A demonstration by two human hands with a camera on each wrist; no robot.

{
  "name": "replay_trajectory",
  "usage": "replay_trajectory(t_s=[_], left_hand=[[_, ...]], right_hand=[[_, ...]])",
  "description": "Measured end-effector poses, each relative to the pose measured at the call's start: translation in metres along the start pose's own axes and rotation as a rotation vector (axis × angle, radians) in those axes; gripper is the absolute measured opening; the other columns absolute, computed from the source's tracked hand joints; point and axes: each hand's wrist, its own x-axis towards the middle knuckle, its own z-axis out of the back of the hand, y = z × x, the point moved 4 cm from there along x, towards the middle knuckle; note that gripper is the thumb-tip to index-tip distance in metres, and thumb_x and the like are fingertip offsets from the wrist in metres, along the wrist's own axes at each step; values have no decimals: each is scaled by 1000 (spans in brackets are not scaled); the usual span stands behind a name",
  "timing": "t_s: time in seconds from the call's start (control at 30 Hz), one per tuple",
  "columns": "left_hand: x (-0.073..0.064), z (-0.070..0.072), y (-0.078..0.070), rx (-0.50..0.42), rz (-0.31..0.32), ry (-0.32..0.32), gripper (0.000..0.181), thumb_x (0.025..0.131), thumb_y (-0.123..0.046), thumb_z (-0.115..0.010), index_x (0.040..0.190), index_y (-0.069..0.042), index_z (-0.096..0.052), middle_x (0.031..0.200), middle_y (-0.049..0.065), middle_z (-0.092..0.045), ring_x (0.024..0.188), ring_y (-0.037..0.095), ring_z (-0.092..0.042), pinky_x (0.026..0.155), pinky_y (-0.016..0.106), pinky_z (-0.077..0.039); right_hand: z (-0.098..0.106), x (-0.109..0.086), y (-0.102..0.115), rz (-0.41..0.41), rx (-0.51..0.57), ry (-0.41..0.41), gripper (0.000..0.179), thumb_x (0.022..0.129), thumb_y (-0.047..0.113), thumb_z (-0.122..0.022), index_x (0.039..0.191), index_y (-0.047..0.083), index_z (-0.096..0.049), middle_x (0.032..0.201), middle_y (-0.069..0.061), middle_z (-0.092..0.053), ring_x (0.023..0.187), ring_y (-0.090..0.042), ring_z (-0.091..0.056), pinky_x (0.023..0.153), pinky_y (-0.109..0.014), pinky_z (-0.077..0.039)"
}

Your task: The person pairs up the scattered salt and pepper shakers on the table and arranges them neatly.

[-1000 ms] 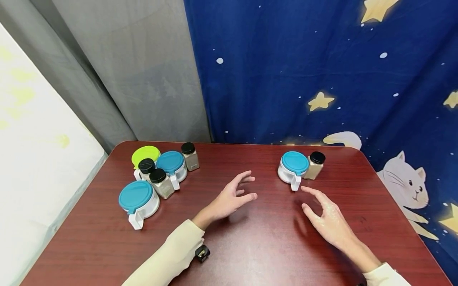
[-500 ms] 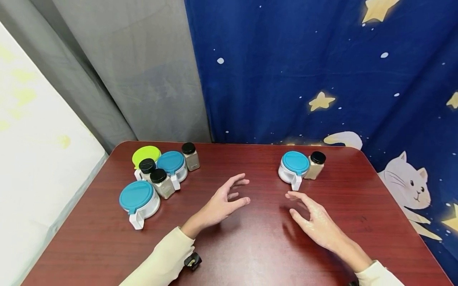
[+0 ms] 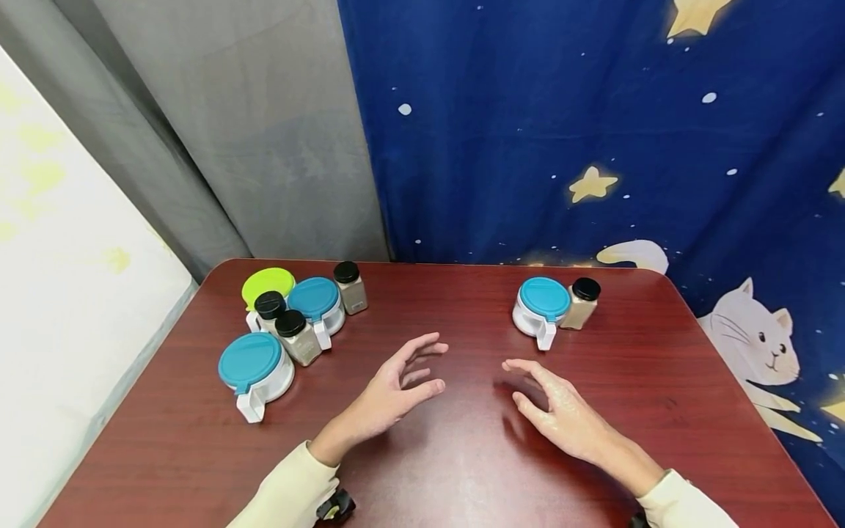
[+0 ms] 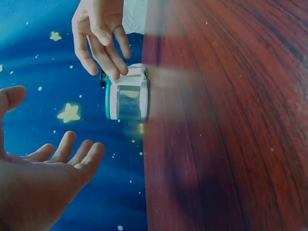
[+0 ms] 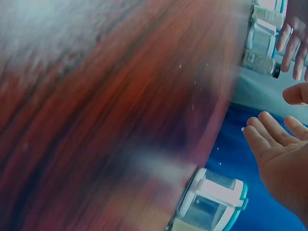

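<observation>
My left hand (image 3: 389, 396) hovers over the middle of the table with fingers loosely spread, holding nothing. Facing it, my right hand (image 3: 564, 418) is also raised, relaxed and holding nothing. Beyond the right hand, apart from it, stands a handled seasoning jar (image 3: 544, 301) with a blue lid; a black-capped spice bottle (image 3: 581, 308) is close at its right. To the left are a green-lidded jar (image 3: 267, 286), a blue-lidded jar (image 3: 315, 299) and a nearer blue-lidded jar (image 3: 254, 367). Black-capped spice bottles (image 3: 300, 341) stand among and beside them. The left wrist view shows the right-side jar (image 4: 130, 98) behind the right hand's fingers.
The dark red wooden table (image 3: 449, 469) ends at the back against a grey curtain (image 3: 297, 147) and a blue starry curtain (image 3: 495, 147). A white wall or sheet (image 3: 79, 293) borders its left side. Small black devices sit at both wrists.
Both hands have drawn back toward the person. The right hand has also shifted left, away from the jar and spice bottle on the right. The jars and bottles have not moved.
</observation>
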Motion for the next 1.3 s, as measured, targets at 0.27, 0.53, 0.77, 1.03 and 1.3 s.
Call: replay_trajectory(t_s=[0.27,0.53,0.77,1.03,1.3], left_hand=[[-9,9,0,-77,-37,1,57,97,-2,-67,149,-7,-45,138,12,-58,131,38,-51,107,55,-39],[-33,13,2,-181,-8,50,49,101,3,-57,148,-3,-46,136,26,-56,128,50,-49,97,36,-51],[-51,19,9,-171,-9,70,41,102,3,-55,143,2,-50,134,31,-56,126,47,-53,98,44,-50],[-70,36,8,-178,-14,58,44,103,6,-52,146,1,-45,137,30,-53,127,40,-54,99,43,-49],[-85,63,-7,-150,-101,40,40,100,14,-47,140,8,-46,133,32,-55,126,37,-56,103,40,-47]], right_hand=[[-14,7,8,24,132,27,50,95,-3,-68,140,11,-53,136,-11,-61,124,-30,-59,99,-51,-47],[-30,20,22,29,162,65,46,98,4,-66,142,9,-52,140,-11,-58,128,-27,-57,102,-49,-45],[-39,29,32,43,169,58,45,99,7,-66,142,11,-53,139,-9,-58,128,-26,-56,103,-50,-45],[-58,44,45,95,136,58,47,98,8,-66,143,11,-53,140,-2,-59,131,-17,-53,105,-46,-43],[-80,63,64,119,90,128,50,99,13,-65,147,17,-52,144,4,-55,134,-12,-49,108,-39,-41]])
